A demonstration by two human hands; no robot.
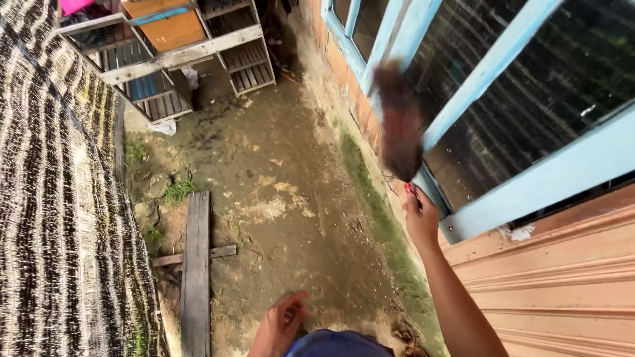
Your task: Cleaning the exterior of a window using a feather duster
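Head view: brush (399, 125) motion-blurred, handle hidden in right hand (421, 215).

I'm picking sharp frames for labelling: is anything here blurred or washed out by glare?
Head view: the dark brush in the right hand is smeared by motion blur; the ground, wooden plank and blue window frame are sharp; light is soft and even, no glare.

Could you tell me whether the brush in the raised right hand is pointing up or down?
Up. The right hand grips the handle low, and the dark, blurred brush head rises above it against the blue window frame.
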